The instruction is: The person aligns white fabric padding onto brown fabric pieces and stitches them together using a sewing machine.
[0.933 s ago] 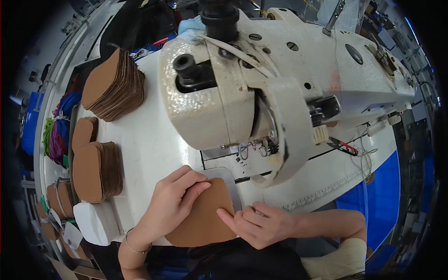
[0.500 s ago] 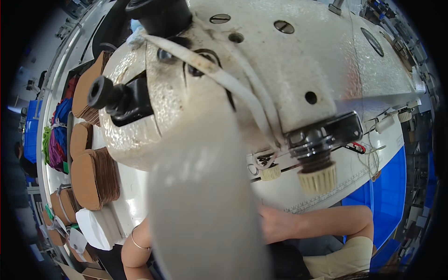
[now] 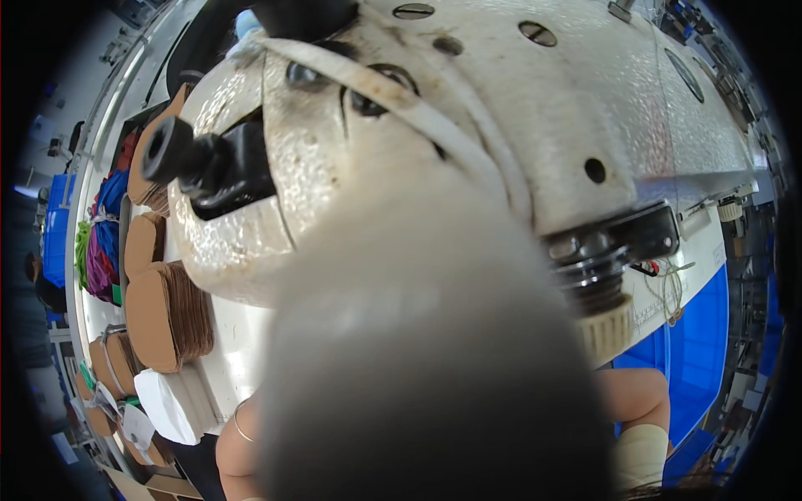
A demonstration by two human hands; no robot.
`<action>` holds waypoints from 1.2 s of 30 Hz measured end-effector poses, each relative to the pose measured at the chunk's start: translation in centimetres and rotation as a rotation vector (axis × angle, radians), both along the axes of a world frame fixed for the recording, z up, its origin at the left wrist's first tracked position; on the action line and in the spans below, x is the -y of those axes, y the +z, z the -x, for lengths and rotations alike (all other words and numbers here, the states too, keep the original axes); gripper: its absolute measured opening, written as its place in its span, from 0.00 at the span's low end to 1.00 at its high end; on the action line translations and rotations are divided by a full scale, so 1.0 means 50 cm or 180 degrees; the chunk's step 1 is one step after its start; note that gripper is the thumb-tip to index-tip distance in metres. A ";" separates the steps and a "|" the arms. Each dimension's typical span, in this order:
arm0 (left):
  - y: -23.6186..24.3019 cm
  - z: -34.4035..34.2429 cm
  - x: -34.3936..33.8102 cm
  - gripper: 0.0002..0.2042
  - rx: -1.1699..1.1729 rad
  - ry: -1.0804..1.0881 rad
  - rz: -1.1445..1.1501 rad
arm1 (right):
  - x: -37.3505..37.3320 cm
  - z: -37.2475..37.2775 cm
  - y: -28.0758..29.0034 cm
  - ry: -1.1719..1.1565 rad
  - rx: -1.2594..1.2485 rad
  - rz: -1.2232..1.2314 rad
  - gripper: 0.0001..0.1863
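Observation:
Very close in front of me stands the cream-coloured head of a sewing machine (image 3: 618, 117), with a black knob (image 3: 167, 150) on its left end and a ribbed cream dial (image 3: 608, 330) at the lower right. A blurred grey shape (image 3: 426, 367), too smeared to name, covers the middle of the view. Behind it both of my hands are hidden, along with whatever they touch. Of my left arm, only a part with a thin bracelet (image 3: 242, 424) shows at the shape's left edge. My bent right arm (image 3: 637, 392) comes out on its right side.
Stacks of brown, rounded flat pieces (image 3: 150, 321) line the white table's left side, with a white stack (image 3: 167, 405) nearer me. Bundled blue, purple and green material (image 3: 104, 234) lies beyond them. A blue bin (image 3: 702, 351) stands at the right below the table edge.
The grey shape has grown wider and darker in view and now covers my right hand and wrist, which showed in part before. The nearby machine head appears shifted slightly within the picture.

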State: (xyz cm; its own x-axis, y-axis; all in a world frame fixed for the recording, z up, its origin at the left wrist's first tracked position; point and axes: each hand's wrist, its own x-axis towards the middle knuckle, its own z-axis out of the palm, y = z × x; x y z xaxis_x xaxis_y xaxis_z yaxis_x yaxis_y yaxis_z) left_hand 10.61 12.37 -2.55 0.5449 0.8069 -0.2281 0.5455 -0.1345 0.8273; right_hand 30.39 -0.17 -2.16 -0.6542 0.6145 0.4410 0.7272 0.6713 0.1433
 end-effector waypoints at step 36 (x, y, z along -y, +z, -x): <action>-0.049 0.014 -0.103 0.15 -0.0174 -0.1920 -0.2984 | -0.094 -0.022 -0.050 -0.0072 -0.0751 0.1535 0.07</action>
